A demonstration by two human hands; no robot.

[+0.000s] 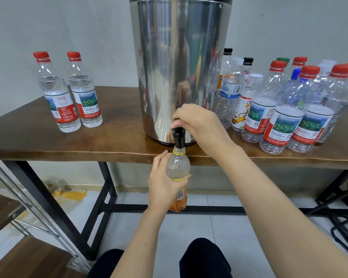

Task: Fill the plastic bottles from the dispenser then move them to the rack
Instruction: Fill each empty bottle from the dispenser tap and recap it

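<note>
my left hand is wrapped around the shoulder of a clear plastic bottle with an orange label and a yellow neck ring, thumb on the left side and fingertips showing on the right. i hold it upright, just below the near edge of the brown wooden table. its open mouth sits right under the spout of the black plastic tap, and the two look to be touching. my right hand reaches in from the right with its fingers curled down over the top of that tap, hiding most of the handle. the tap juts from the base of the tall polished stainless-steel dispenser, which stands at the middle of the table near its front edge. i cannot tell how full the held bottle is. on the far left of the table two red-capped clear bottles with red and green labels stand close together, with water up to their shoulders. to the right of the dispenser a crowded cluster of capped clear bottles stands upright, with red, black, white, blue and green caps. at the near left, below table height, is a metal-framed rack with brown wooden shelves.
</note>
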